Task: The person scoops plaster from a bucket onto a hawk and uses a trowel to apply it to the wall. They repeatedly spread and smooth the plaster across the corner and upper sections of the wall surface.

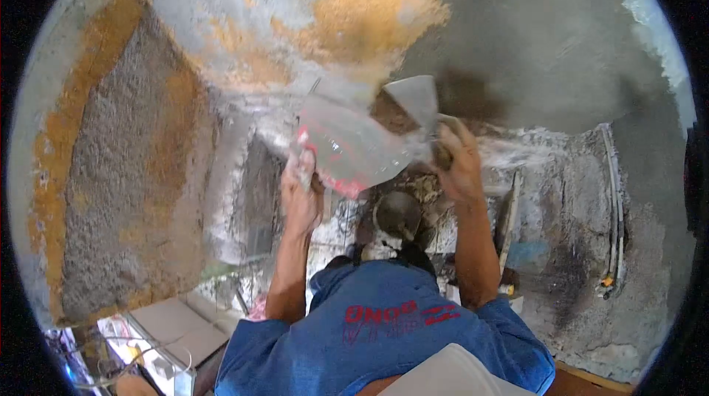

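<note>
Left hand: your left hand (301, 188) was raised in front of the wall, fingers closed around the lower left edge of a flat, mortar-smeared board with a red rim (347, 151).
Board position: it tilted up and to the right, its far end close to the tool in your other hand; the exact contact point was blurred.
Right hand: your right hand (456, 163) was wrapped tight around the handle of a grey steel pointed trowel (415, 99), knuckles toward the camera.
Trowel position: its blade pointed upward, just above the board's right end and against the wall surface; whether it touched the wall could not be told.
Wall ahead: a rough wall with patchy grey plaster and orange-brown stains (295, 19) filled the upper view; a smoother, darker grey rendered patch (546, 41) lay to the right of the trowel.
Below hands: a small round grey mortar-caked vessel (397, 213) sat low between your forearms; its contents were not clear.
Right side: thin pipes running down the wall (613, 204) stood well apart from your right hand.
Clothing: a blue short-sleeved shirt with red lettering (384, 322) covered your chest.
Lower left: pale flat boards on the ground (177, 326) lay near your left elbow.
</note>
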`<state>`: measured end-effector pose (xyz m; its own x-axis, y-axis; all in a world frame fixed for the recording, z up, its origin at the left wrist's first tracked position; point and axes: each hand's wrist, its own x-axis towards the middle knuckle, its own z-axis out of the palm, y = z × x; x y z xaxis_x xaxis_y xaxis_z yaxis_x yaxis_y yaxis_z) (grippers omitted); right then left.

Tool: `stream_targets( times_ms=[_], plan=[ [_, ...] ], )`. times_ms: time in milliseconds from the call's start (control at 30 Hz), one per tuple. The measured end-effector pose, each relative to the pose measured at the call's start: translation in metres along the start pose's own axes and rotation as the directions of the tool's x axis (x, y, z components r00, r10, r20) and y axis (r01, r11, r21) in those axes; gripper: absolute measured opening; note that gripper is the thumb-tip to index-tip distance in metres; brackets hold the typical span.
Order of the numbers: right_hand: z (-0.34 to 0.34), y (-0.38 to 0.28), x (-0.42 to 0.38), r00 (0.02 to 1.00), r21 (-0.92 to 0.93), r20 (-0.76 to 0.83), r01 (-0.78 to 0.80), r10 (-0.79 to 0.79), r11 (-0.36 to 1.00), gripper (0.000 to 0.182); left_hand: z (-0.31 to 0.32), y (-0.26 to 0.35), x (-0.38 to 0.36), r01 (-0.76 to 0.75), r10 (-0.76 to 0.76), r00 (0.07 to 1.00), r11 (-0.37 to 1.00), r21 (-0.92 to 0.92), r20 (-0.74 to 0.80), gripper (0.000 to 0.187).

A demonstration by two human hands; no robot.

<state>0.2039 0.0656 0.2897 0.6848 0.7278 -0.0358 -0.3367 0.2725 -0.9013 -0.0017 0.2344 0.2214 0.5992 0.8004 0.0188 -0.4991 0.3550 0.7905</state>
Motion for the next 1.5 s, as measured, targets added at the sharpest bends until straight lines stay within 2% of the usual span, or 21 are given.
stream_targets(
  times_ms=[67, 100, 133, 167, 200, 233, 267, 300, 333, 367, 400, 467, 500, 667, 933, 1067, 1133, 1267, 1300, 1367, 1500],
  plan=[
    [-0.019, -0.003, -0.016, 0.996, -0.033, -0.015, 0.090, -0.090, 0.995, 0.028, 0.012, 0.005, -0.003, -0.003, 0.003, 1.000, 1.000, -0.030, 0.003, 0.041],
    [-0.033, -0.002, -0.021, 0.983, -0.058, 0.120, 0.149, -0.142, 0.987, 0.025, 0.017, 0.005, -0.007, -0.003, 0.004, 1.000, 0.997, -0.075, 0.019, 0.038],
    [-0.044, 0.000, -0.026, 0.985, -0.059, 0.109, 0.142, -0.135, 0.988, 0.025, 0.018, 0.000, -0.007, 0.010, -0.009, 1.000, 0.997, -0.074, 0.018, 0.038],
    [-0.047, -0.003, -0.033, 0.982, -0.392, 0.119, 0.181, -0.146, 0.902, 0.024, 0.018, -0.005, -0.007, 0.024, -0.025, 1.000, 0.998, -0.057, -0.011, 0.034],
    [-0.049, -0.002, -0.040, 0.981, -0.675, 0.134, 0.196, -0.143, 0.712, 0.023, 0.016, -0.010, -0.010, 0.041, -0.043, 0.998, 0.999, -0.036, -0.045, 0.030],
    [-0.051, 0.004, -0.042, 0.976, -0.802, 0.094, 0.191, -0.196, 0.565, 0.022, 0.013, -0.012, -0.013, 0.055, -0.055, 0.995, 0.998, -0.013, -0.078, 0.027],
    [-0.056, 0.014, -0.047, 0.979, -0.800, 0.084, 0.178, -0.188, 0.573, 0.022, 0.012, -0.013, -0.016, 0.066, -0.067, 0.994, 0.998, -0.005, -0.082, 0.027],
    [-0.062, 0.025, -0.054, 0.891, -0.872, 0.058, 0.265, -0.451, 0.412, 0.023, 0.012, -0.015, -0.020, 0.074, -0.072, 0.991, 0.997, 0.018, -0.111, 0.025],
    [-0.067, 0.031, -0.060, 0.729, -0.928, 0.076, 0.302, -0.680, 0.220, 0.024, 0.014, -0.018, -0.021, 0.076, -0.070, 0.988, 0.996, 0.038, -0.138, 0.024],
    [-0.065, 0.027, -0.073, 0.637, -0.955, 0.209, 0.296, -0.742, -0.015, 0.029, 0.032, -0.013, -0.023, 0.056, -0.046, 0.975, 0.998, 0.040, -0.218, 0.023],
    [-0.066, 0.025, -0.085, 0.648, -0.958, 0.200, 0.287, -0.735, -0.008, 0.029, 0.031, -0.015, -0.026, 0.070, -0.058, 0.973, 0.997, 0.045, -0.223, 0.023],
    [-0.067, 0.018, -0.101, 0.708, -0.911, 0.378, 0.399, -0.596, -0.103, 0.044, 0.032, -0.019, -0.026, 0.053, -0.027, 0.972, 0.993, 0.103, -0.235, 0.023],
    [-0.062, 0.012, -0.102, 0.666, -0.873, 0.480, 0.429, -0.571, -0.233, 0.054, 0.035, -0.020, -0.025, 0.063, -0.038, 0.976, 0.992, 0.107, -0.216, 0.023],
    [-0.071, -0.001, -0.101, 0.689, -0.850, 0.524, 0.459, -0.501, -0.257, 0.053, 0.033, -0.020, -0.029, 0.091, -0.081, 0.995, 0.980, 0.177, -0.065, 0.024],
    [-0.053, 0.012, -0.088, 0.653, -0.789, 0.600, 0.579, -0.462, -0.205, 0.048, 0.063, -0.011, -0.039, 0.088, -0.098, 0.995, 0.944, 0.317, 0.016, 0.030],
    [-0.025, 0.020, -0.072, 0.628, -0.798, 0.531, 0.596, -0.568, -0.088, 0.046, 0.067, -0.023, -0.050, 0.028, -0.101, 0.986, 0.885, 0.465, 0.133, 0.036],
    [-0.017, 0.017, -0.070, 0.612, -0.804, 0.517, 0.588, -0.598, -0.093, 0.044, 0.073, -0.022, -0.054, -0.168, 0.014, 0.961, 0.823, 0.542, 0.277, 0.038],
    [-0.037, 0.015, -0.083, 0.571, -0.834, 0.390, 0.552, -0.722, -0.013, 0.041, 0.075, -0.006, -0.040, -0.095, 0.079, 0.995, 0.893, 0.440, 0.056, 0.039],
    [-0.050, 0.018, -0.090, 0.610, -0.855, 0.413, 0.515, -0.676, -0.057, 0.041, 0.064, -0.006, -0.033, -0.044, 0.028, 0.998, 0.934, 0.354, 0.051, 0.043],
    [-0.058, 0.020, -0.095, 0.652, -0.864, 0.470, 0.479, -0.596, -0.158, 0.042, 0.062, 0.001, -0.033, -0.068, 0.040, 0.996, 0.905, 0.420, 0.074, 0.043],
    [-0.039, 0.022, -0.073, 0.605, -0.851, 0.433, 0.519, -0.669, -0.081, 0.042, 0.067, -0.005, -0.042, -0.159, 0.035, 0.974, 0.814, 0.559, 0.225, 0.038]
  ],
)
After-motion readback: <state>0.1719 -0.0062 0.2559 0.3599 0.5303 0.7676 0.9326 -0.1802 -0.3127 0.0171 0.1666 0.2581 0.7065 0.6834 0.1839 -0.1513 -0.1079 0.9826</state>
